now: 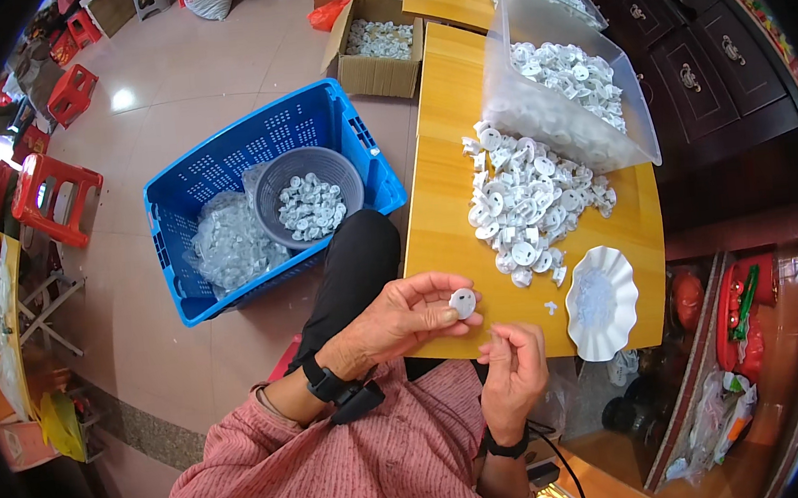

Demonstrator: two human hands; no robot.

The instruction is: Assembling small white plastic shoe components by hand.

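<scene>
My left hand (391, 324) pinches a round white plastic piece (463, 303) with small dark holes between thumb and fingertips, over the near edge of the wooden table (440, 170). Close by on its right, my right hand (516, 376) has thumb and forefinger pressed together; whatever is between them is too small to make out. A heap of similar white pieces (533, 204) lies on the table beyond both hands. To the right stands a wavy-rimmed white dish (607, 348) holding tiny clear bits. One small whitish bit (550, 308) lies left of the dish.
A translucent bin (502, 74) full of white pieces leans behind the heap. On the floor at left, a blue crate (219, 149) holds a grey basket (352, 175) of pieces and a clear bag (233, 245). Beyond is a cardboard box (375, 80); dark drawers (688, 77) line the right.
</scene>
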